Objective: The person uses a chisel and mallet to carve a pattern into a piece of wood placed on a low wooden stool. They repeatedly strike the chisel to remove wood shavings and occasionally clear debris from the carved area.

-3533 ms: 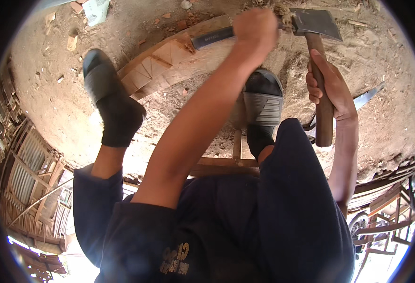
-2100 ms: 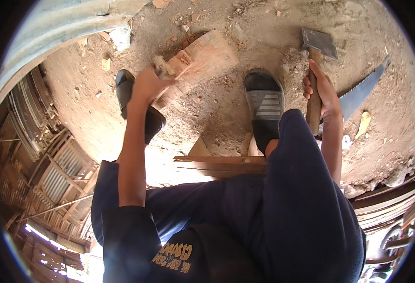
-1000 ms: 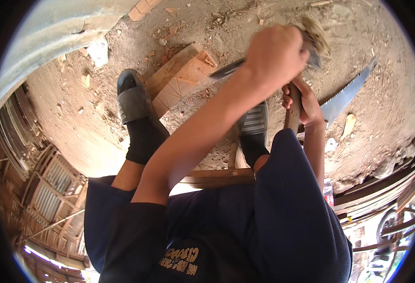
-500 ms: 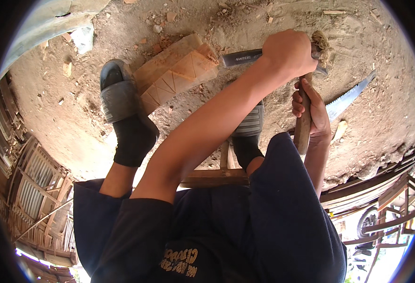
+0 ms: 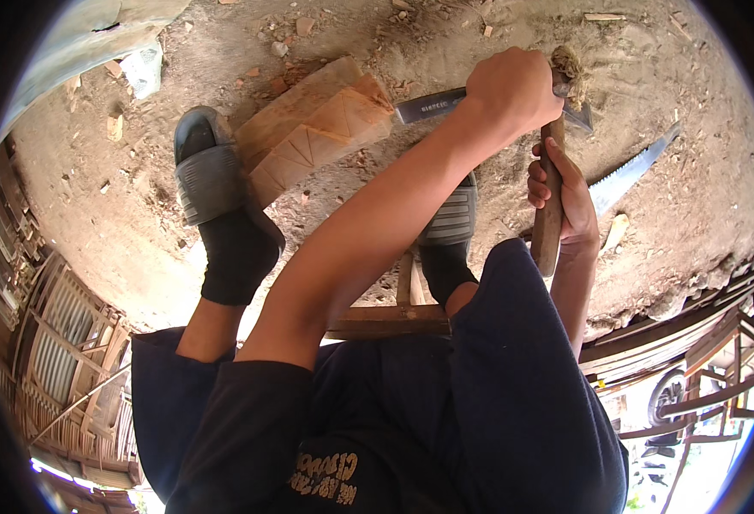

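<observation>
Over dirt [image 5: 651, 73], hands [image 5: 514, 92] [image 5: 577, 199] partly hide chisel [image 5: 428, 106] and axe [image 5: 547, 238].

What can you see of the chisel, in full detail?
The chisel has a flat, dark, metal-looking blade with pale markings, and a frayed, tan, fibrous handle end. The left hand grips and hides its middle. The blade points left, toward the wooden block; whether they touch is unclear.

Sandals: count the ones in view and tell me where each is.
2: the left foot's sandal, beside the wooden block; the right foot's sandal, partly hidden behind the left forearm.
</observation>
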The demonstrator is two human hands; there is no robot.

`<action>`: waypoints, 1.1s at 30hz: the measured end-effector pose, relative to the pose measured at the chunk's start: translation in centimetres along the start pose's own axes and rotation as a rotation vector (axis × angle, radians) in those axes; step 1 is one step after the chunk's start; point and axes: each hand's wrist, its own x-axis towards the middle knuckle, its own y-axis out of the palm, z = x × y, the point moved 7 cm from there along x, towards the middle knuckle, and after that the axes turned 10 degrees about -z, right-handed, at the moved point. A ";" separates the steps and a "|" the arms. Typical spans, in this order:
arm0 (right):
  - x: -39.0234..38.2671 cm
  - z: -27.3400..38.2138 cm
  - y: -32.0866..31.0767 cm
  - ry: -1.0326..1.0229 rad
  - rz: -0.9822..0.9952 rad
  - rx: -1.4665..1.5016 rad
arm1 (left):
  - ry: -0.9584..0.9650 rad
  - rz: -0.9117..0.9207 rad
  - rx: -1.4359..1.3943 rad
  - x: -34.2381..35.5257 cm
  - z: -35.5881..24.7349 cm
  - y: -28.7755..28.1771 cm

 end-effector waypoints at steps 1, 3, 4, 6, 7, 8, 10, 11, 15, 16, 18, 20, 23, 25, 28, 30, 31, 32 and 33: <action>0.0 0.0 0.1 0.001 -0.001 -0.002 | 0.002 0.008 0.003 -0.1 0.1 0.2; 0.0 0.0 0.1 0.000 -0.001 0.003 | -0.005 0.001 0.008 -0.1 0.0 0.2; 0.0 0.0 0.1 0.000 0.000 0.005 | -0.010 -0.003 0.011 -0.1 0.0 0.2; 0.0 0.0 0.1 -0.006 -0.009 -0.004 | -0.002 -0.024 -0.003 0.1 0.0 0.0; 0.0 0.0 0.1 -0.009 -0.013 -0.008 | 0.001 -0.034 -0.010 0.1 0.0 -0.1; -0.1 0.0 0.2 -0.011 -0.018 -0.006 | 0.001 -0.018 -0.003 0.2 -0.1 -0.2; -0.2 0.0 0.2 -0.013 -0.030 0.000 | 0.002 0.015 0.011 0.4 -0.4 -0.5; -0.2 0.0 0.2 -0.013 -0.029 -0.001 | -0.010 0.010 0.003 0.5 -0.2 -0.6; 0.1 -0.2 0.1 -0.009 -0.018 0.000 | -0.040 0.015 0.004 0.6 0.1 -0.7; 0.2 -0.2 0.1 -0.007 -0.014 0.001 | -0.042 0.022 0.012 0.6 0.2 -0.7; 0.0 -0.2 0.2 -0.009 -0.017 -0.001 | -0.041 0.022 0.021 0.7 0.1 -0.6; 0.0 -0.1 0.1 -0.013 -0.025 -0.010 | -0.050 0.023 0.042 0.9 0.2 -0.5; -0.1 0.1 0.0 -0.018 -0.061 -0.045 | -0.075 0.026 0.070 1.0 0.4 -0.3; -0.5 0.8 0.0 -0.013 -0.105 -0.086 | -0.087 0.024 0.057 1.0 0.5 -0.4; -1.3 4.0 -1.1 -0.100 -0.081 0.022 | -0.067 0.011 0.071 1.1 0.3 -0.4; -0.9 7.6 -2.5 -0.280 0.008 0.097 | -0.092 0.023 0.060 1.2 0.8 -0.7; -0.6 9.3 -3.9 -0.305 0.040 0.220 | -0.092 0.038 0.042 1.4 0.6 -0.3; -0.4 10.9 -3.8 -0.325 0.089 0.343 | -0.115 0.040 0.020 1.6 0.8 -0.4; -0.2 11.9 -4.3 -0.362 0.025 0.342 | -0.137 0.042 -0.002 1.7 1.0 -0.4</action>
